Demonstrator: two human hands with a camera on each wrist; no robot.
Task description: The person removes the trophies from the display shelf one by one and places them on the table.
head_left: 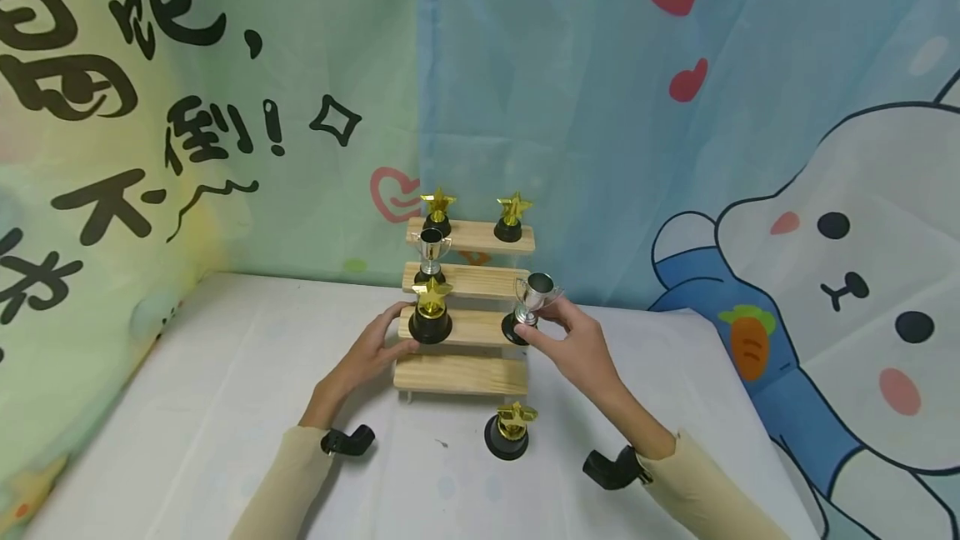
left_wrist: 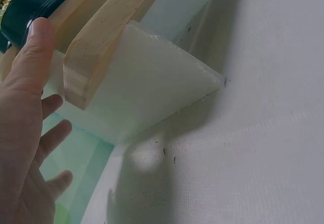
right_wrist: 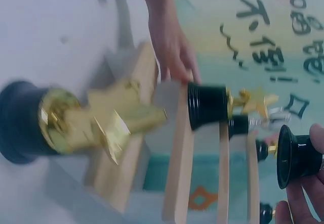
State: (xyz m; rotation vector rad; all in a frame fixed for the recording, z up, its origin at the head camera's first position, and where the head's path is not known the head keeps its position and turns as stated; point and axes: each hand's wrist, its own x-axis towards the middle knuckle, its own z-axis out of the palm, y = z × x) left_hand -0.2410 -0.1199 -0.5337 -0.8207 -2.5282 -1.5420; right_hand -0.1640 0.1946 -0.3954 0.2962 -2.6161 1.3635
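Observation:
My right hand point(head_left: 581, 348) pinches a silver cup trophy point(head_left: 536, 294) by its black base, at the right end of the third shelf down. In the right wrist view that black base point(right_wrist: 291, 155) is tipped on its side between thumb and fingers, apart from the shelf edges. My left hand point(head_left: 371, 348) is at the left end of the same shelf, beside a gold star trophy point(head_left: 431, 315). Its thumb point(left_wrist: 38, 47) lies right at the trophy's dark base point(left_wrist: 28, 19), the other fingers loosely spread off the shelf end.
The wooden four-step rack point(head_left: 461, 375) stands on a white-covered table point(head_left: 225, 407). Two gold star trophies point(head_left: 513, 219) stand on its top shelf, a silver cup point(head_left: 431, 250) on the second. Another star trophy point(head_left: 508, 432) stands in front. A printed curtain point(head_left: 525, 65) hangs behind.

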